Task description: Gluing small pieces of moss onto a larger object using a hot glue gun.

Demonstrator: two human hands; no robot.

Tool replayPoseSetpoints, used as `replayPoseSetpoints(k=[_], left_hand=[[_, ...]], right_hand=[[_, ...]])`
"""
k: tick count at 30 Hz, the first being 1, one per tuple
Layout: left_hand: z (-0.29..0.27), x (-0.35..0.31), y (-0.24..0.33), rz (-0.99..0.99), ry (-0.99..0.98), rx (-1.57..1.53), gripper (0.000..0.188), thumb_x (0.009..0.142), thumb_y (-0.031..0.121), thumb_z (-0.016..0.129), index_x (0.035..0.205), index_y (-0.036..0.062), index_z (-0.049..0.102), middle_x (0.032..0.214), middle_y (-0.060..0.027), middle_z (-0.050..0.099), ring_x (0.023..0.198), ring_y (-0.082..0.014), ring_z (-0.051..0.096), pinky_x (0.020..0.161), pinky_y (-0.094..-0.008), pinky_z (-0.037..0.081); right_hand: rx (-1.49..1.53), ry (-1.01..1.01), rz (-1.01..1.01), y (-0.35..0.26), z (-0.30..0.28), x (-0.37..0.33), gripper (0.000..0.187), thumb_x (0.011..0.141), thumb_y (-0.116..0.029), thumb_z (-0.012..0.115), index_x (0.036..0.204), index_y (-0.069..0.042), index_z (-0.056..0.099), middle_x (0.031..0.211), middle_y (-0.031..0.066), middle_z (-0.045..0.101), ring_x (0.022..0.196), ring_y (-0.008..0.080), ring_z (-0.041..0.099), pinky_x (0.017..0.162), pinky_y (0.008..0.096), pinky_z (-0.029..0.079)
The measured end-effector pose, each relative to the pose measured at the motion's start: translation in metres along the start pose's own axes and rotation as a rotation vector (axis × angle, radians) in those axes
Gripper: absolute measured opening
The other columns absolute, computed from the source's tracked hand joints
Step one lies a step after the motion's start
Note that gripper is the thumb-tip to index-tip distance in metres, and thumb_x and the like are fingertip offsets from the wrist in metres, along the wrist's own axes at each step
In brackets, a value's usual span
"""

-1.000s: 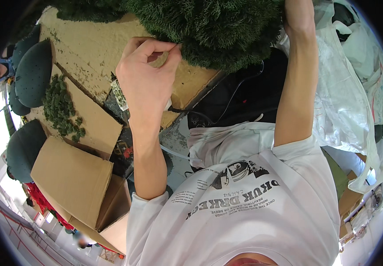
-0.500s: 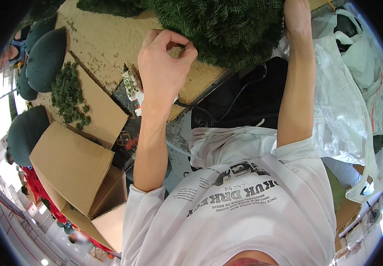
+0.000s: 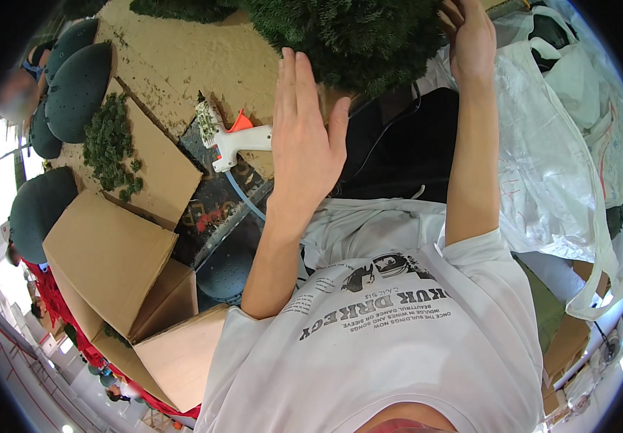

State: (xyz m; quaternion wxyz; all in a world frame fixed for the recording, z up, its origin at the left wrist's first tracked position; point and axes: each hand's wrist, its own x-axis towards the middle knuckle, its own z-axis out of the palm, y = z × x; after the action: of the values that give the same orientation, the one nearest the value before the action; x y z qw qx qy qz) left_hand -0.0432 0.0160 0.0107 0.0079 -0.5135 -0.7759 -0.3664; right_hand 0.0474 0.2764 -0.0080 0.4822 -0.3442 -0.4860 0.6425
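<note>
Left hand [image 3: 305, 137] extends flat, thumb apart, gripping nothing; right hand [image 3: 470, 47] bends its fingers, hold unclear. Cardboard box [image 3: 106, 252] stands near left. Glue gun [image 3: 246, 140] lies beyond it. Green bush [image 3: 347, 32] sits far, at both hands' fingertips.

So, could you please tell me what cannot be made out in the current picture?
All in the head view:
Green bushy ball: its top is cut off by the upper edge.
White glue gun: its handle end is hidden behind the left hand.
Cardboard box: most of its inside is hidden by its flaps.
Person near the left rim: head blurred.
</note>
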Motion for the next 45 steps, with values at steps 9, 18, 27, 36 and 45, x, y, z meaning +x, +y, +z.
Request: replayPoseSetpoints(k=[9,18,27,36,45], left_hand=[[-0.035,0.007,-0.015,-0.14,-0.017,-0.181,0.06,0.104,0.025,0.061,0.153,-0.0051,0.042,0.154,-0.0266,0.049,0.143,-0.0383,0.049,0.118,-0.0435,0.039],[-0.131,0.135,-0.068,-0.085,-0.431,0.248,0.064,0.081,0.061,0.082,0.103,0.0014,0.078,0.092,-0.0244,0.076,0.083,-0.0358,0.073,0.077,-0.0395,0.057],[-0.083,0.135,-0.075,0.008,-0.526,0.141,0.062,0.079,0.051,0.087,0.077,-0.009,0.07,0.077,-0.025,0.071,0.08,-0.043,0.071,0.07,-0.0484,0.056],[-0.08,0.129,-0.093,-0.033,-0.512,0.057,0.059,0.082,0.046,0.086,0.094,-0.0089,0.068,0.092,-0.0292,0.071,0.093,-0.0449,0.071,0.08,-0.0488,0.058],[-0.059,0.122,-0.098,-0.025,-0.457,0.041,0.067,0.08,0.038,0.088,0.113,-0.0141,0.062,0.099,-0.0304,0.072,0.1,-0.0432,0.072,0.086,-0.0474,0.058]], right_hand=[[-0.372,0.123,-0.242,-0.029,-0.007,-0.063,0.036,0.102,-0.033,0.067,0.09,0.001,0.068,0.081,0.0021,0.065,0.072,0.012,0.058,0.071,0.0271,0.046],[-0.72,-0.306,0.111,-0.037,0.049,-0.162,0.044,0.096,-0.036,0.073,0.075,0.002,0.07,0.056,0.008,0.059,0.047,0.0154,0.048,0.051,0.0326,0.042],[-1.183,-0.249,0.031,-0.041,0.111,-0.144,0.059,0.094,-0.052,0.071,0.067,0.0,0.072,0.045,0.0041,0.055,0.043,0.0109,0.056,0.049,0.0268,0.044],[-1.181,-0.116,0.209,-0.042,0.122,-0.148,0.052,0.097,-0.042,0.067,0.066,-0.001,0.072,0.047,0.006,0.06,0.045,0.0129,0.058,0.055,0.0291,0.049],[-1.128,-0.123,0.226,-0.038,0.121,-0.143,0.051,0.098,-0.041,0.067,0.067,-0.001,0.071,0.047,0.0045,0.059,0.045,0.0096,0.057,0.051,0.0257,0.045]])
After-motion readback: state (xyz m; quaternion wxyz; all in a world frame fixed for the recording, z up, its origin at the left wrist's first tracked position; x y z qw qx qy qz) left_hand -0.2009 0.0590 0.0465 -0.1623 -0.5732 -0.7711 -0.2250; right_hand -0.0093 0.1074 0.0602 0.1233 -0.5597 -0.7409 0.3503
